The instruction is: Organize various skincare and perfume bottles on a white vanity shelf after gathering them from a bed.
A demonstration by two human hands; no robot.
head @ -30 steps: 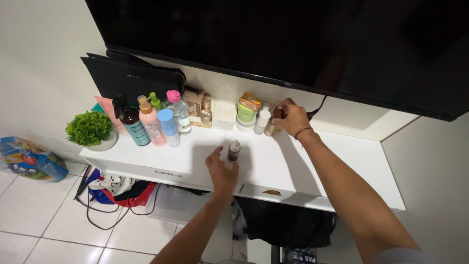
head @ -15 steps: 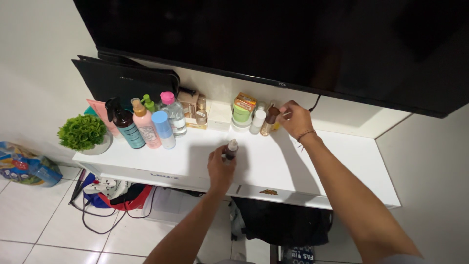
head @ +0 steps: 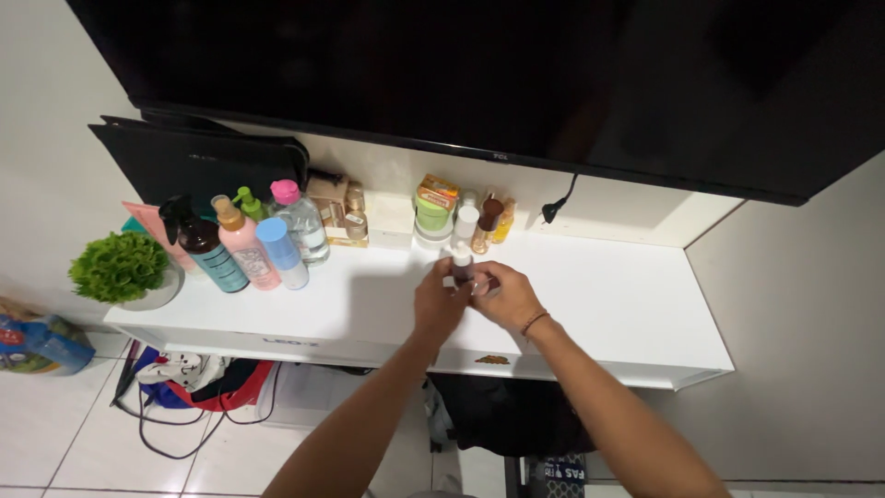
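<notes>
Both hands [head: 472,297] grip small bottle [head: 461,262] near jars [head: 466,219].

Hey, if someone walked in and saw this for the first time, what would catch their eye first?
Probably the two hands meeting at the middle of the white shelf: the left hand and right hand both close around a small brown bottle with a white top. Above looms a big dark screen, and at the shelf's left end stand colourful bottles beside a green potted plant.
</notes>
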